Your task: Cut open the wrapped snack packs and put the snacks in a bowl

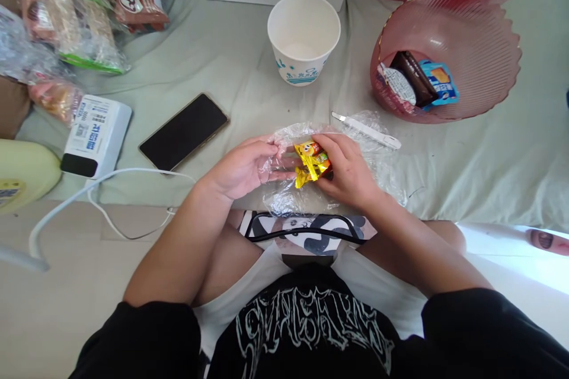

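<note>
My right hand is closed around small yellow snack packets, whose crimped ends stick out to the left. With its thumb and forefinger my left hand pinches the edge of a clear plastic bag; its other fingers reach behind or into the film toward the packets. How much of the bag lies behind my right hand is hidden. Just beyond that hand, a white-handled craft knife rests partly on crumpled clear film, blade end pointing left.
A white paper tub stands at the back. To its right is a pink ribbed bowl with several wrapped snacks. A phone, a white box-shaped device with a cable, and bagged snacks lie left.
</note>
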`<state>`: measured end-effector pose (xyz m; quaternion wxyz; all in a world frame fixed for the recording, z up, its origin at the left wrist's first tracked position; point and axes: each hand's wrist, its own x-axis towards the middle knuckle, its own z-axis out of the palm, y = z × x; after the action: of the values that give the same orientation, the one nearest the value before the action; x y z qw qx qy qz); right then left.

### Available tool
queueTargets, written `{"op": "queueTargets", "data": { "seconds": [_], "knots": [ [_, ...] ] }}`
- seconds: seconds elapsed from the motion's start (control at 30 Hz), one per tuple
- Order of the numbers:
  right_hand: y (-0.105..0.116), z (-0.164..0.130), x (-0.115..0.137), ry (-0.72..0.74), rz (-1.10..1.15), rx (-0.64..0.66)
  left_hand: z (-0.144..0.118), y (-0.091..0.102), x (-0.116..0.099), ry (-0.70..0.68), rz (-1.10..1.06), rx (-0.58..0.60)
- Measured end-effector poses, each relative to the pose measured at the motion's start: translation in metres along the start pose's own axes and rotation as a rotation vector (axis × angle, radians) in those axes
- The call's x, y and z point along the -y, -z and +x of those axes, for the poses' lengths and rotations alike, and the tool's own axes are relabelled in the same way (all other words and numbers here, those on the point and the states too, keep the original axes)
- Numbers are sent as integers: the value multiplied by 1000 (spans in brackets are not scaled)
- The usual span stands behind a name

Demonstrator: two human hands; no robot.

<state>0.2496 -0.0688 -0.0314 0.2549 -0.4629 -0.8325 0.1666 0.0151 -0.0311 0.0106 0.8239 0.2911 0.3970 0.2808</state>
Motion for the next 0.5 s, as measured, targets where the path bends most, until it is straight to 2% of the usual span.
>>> {"op": "queueTargets", "data": {
  "seconds": [0.23, 0.4, 0.5],
  "knots": [
    [0, 2, -10, 16, 134, -71, 9, 1, -7, 94, -162, -104],
    [0, 1, -11, -10, 207, -80, 10, -3, -7, 95, -262, -55],
    [-2, 1, -10, -20, 270, -150, 11, -9, -6, 101, -308, -42]
  ]
}}
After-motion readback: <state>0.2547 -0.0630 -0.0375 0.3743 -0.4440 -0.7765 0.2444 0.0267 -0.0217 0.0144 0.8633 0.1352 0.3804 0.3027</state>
